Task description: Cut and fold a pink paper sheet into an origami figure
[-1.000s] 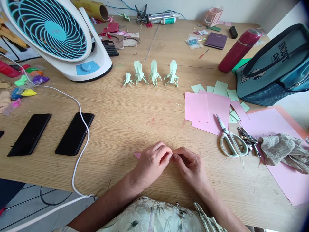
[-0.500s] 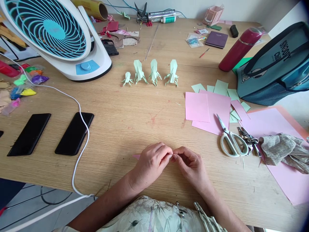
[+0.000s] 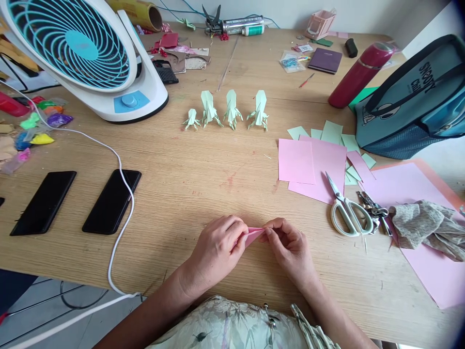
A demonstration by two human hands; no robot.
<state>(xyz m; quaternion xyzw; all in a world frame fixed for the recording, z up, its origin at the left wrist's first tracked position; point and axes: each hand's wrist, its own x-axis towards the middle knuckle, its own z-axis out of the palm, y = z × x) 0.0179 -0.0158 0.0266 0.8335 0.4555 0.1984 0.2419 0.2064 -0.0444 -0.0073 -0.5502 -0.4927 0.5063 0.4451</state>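
Observation:
A folded piece of pink paper (image 3: 254, 234) stretches between my two hands near the front of the table. My left hand (image 3: 222, 247) is closed on its left part and hides much of it. At its right tip, my right hand (image 3: 288, 245) pinches the paper between thumb and forefinger. Beyond my hands stand several pale green folded paper figures (image 3: 232, 107) in a row, the leftmost one smaller than the others.
White-handled scissors (image 3: 349, 213) lie right of my hands beside keys (image 3: 376, 211) and pink sheets (image 3: 321, 169). Two phones (image 3: 112, 201) and a white cable (image 3: 121, 261) are at left. A fan (image 3: 141, 92), a red flask (image 3: 359, 77) and a blue bag (image 3: 395, 104) stand farther back.
My left hand has shifted left, away from my right hand. The pink paper now shows between the fingertips, which were close together before.

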